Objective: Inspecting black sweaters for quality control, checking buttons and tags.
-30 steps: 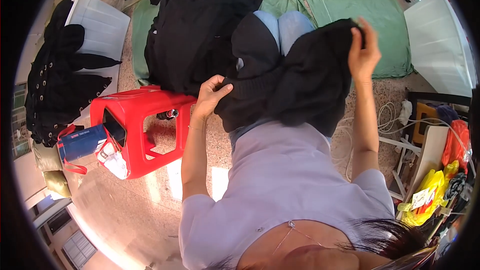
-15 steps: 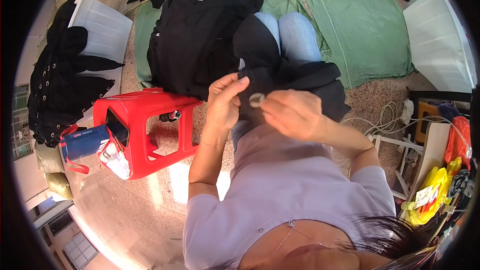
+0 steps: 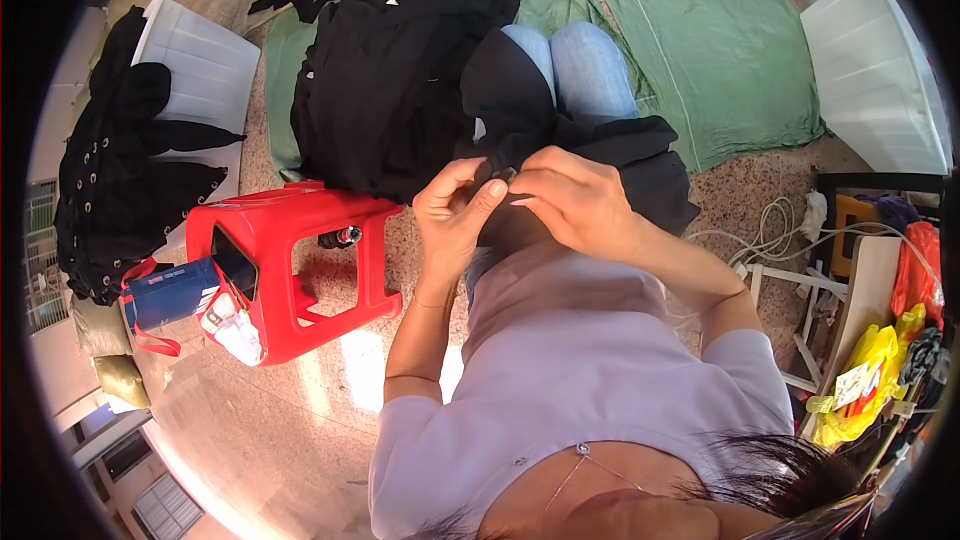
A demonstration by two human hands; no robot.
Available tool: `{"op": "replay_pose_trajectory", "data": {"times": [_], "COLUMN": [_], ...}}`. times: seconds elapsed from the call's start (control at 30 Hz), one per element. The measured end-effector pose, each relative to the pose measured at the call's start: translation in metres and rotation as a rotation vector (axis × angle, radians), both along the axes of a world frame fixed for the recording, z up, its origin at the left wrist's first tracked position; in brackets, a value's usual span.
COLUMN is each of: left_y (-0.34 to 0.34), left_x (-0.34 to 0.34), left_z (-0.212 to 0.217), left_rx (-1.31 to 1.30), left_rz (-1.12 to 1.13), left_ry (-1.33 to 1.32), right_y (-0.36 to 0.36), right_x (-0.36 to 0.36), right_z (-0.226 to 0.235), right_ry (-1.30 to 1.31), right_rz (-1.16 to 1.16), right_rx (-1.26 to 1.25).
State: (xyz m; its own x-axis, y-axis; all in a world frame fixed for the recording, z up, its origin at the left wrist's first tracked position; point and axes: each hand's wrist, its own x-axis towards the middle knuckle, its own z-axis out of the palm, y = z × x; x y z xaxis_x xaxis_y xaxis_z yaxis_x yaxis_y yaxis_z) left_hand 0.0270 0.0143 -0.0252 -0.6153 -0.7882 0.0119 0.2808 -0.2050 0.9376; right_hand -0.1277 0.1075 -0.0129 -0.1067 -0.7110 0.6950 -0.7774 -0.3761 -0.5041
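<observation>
A black garment (image 3: pixel 625 152) lies over my lap, across light blue jeans (image 3: pixel 595 70). My left hand (image 3: pixel 452 208) is closed, pinching the garment's edge between thumb and fingers. From the right, my right hand (image 3: pixel 580 202) meets it, its fingertips pinched on a small round metal ring (image 3: pixel 509 176) that touches the cloth by my left thumb. Fingers cover most of the ring. Left of my knees, a heap of black garments (image 3: pixel 385 90) rests on a green cloth.
A red plastic stool (image 3: pixel 290 210) on its side stands at my left, with a blue box (image 3: pixel 172 292) by it. White tubs (image 3: pixel 215 70) flank both sides; black clothing with metal eyelets (image 3: pixel 110 170) hangs over the left one. Cables and a yellow bag (image 3: pixel 860 390) are at right.
My right hand has moved left and slightly up, bringing the metal ring to the garment's edge at my left hand. The left hand has barely moved.
</observation>
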Motion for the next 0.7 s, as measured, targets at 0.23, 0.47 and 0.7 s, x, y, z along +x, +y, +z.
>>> {"op": "replay_pose_trajectory", "data": {"times": [0.23,0.47,0.7], "left_y": [-0.014,-0.009,0.012], "left_x": [0.004,-0.005,-0.008], "left_z": [0.003,0.007,-0.010], "left_rx": [-0.424,-0.536,-0.522], "left_rz": [-0.116,0.009,0.116], "left_ry": [-0.072,-0.096,-0.178], "right_y": [-0.010,-0.007,-0.013], "right_x": [-0.024,-0.004,0.002], "right_z": [0.016,0.001,-0.016], "right_ry": [-0.421,-0.094,-0.090], "right_rz": [0.334,0.022,-0.233], "right_rx": [0.470,0.037,-0.116]}}
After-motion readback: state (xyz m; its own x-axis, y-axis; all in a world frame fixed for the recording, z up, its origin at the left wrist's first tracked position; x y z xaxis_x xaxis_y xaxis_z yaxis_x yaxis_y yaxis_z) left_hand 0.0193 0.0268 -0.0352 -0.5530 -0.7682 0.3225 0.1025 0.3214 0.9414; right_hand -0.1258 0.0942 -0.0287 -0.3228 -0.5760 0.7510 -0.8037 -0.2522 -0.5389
